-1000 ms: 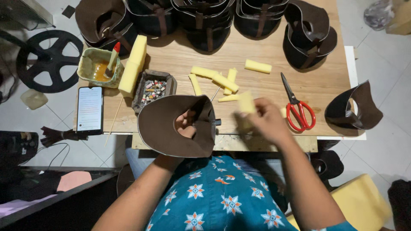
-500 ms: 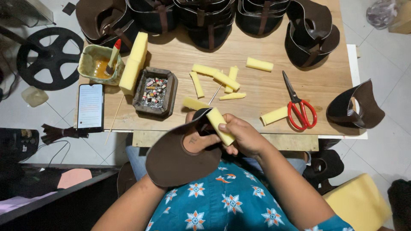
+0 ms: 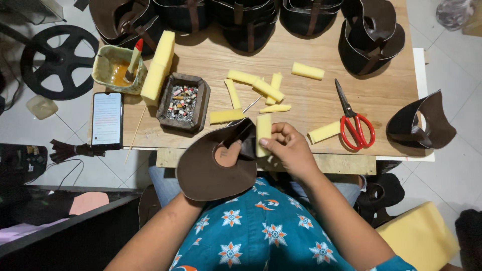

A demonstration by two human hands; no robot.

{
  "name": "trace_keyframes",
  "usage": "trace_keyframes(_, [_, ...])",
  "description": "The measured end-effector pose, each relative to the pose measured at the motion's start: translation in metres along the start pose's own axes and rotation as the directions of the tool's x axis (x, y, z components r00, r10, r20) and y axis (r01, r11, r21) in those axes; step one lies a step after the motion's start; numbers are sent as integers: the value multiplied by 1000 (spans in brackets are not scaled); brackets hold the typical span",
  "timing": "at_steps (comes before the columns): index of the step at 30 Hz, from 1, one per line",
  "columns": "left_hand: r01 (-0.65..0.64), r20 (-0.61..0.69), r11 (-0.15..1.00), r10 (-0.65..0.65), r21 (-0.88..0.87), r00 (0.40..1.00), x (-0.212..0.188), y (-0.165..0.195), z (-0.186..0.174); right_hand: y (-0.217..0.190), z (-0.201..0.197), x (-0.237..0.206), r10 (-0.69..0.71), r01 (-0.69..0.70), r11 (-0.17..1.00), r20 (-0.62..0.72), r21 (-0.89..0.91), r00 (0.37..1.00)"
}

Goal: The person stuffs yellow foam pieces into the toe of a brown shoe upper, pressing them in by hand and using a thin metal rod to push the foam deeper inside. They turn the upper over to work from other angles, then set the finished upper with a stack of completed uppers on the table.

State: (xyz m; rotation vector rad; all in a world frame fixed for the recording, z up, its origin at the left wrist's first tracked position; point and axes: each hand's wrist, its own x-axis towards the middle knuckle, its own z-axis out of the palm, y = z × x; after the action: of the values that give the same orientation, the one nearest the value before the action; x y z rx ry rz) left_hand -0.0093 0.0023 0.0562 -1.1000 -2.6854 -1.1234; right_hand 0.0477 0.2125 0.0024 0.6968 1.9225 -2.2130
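The right hand (image 3: 291,148) pinched a yellow foam strip (image 3: 263,134); at its nine o'clock, the left hand (image 3: 227,153) gripped a brown leather piece (image 3: 208,173).

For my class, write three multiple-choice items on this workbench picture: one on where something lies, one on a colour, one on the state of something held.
1. Where does the phone lie?
A. At the table's left edge, below the glue bowl
B. Beside the scissors
C. On the person's lap

2. What colour are the handles of the scissors?
A. Blue
B. Red
C. Black

3. What is the right hand doing with the yellow foam strip?
A. Leaving it flat on the table
B. Cutting it with scissors
C. Pinching it upright against the brown leather piece

Answers:
1 A: the phone sits on the table below the glue bowl, near the left edge.
2 B: both handle loops are red.
3 C: the fingers grip the strip at the leather's opening, where the left hand shows through.
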Motion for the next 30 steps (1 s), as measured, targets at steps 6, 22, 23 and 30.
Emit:
trace_keyframes(6, [-146, 22, 983, 145, 107, 989, -5, 3, -6, 14, 13, 13, -158, 144, 973, -68, -182, 985])
trace_keyframes(22, [-22, 19, 999, 23, -46, 1000, -2, -12, 11, 26, 37, 36, -534, 433, 606, 61, -667, 843])
trace_keyframes(23, [-7, 6, 999, 7, -44, 1000, -1, -13, 11, 25, 38, 39, -501, 416, 653, 52, -633, 864])
trace_keyframes(30, [110, 23, 987, -108, -114, 994, 2, -25, 16, 20, 50, 45, -443, 272, 617, -40, -739, 896])
